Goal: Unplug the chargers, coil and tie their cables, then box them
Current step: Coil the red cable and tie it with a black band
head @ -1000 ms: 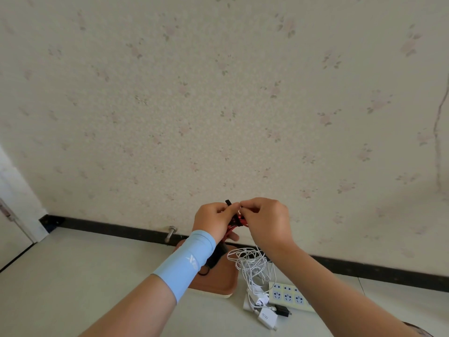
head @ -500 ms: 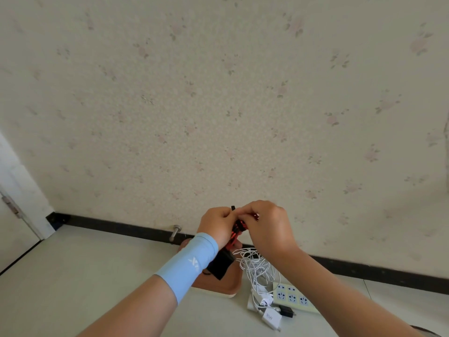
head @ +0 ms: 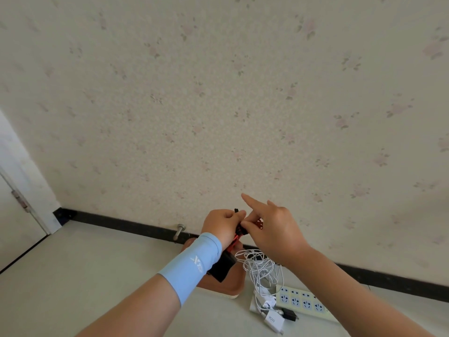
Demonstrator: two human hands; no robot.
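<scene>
The red cable (head: 237, 237) with its black charger (head: 221, 268) is hanging above the brown box (head: 224, 291); white cables (head: 262, 266) are lying tangled beside it.

I'm seeing my left hand (head: 222, 227) and right hand (head: 273, 231) meeting on a cable (head: 237, 238) above the box (head: 218, 289). A tangle (head: 263, 268) is lying right of the box, a strip (head: 303, 303) is sitting further right, and a charger (head: 274, 321) is lying nearest me.

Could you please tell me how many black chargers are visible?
2 black chargers: one hangs below the left hand, one lies by the power strip; others may be hidden.
</scene>
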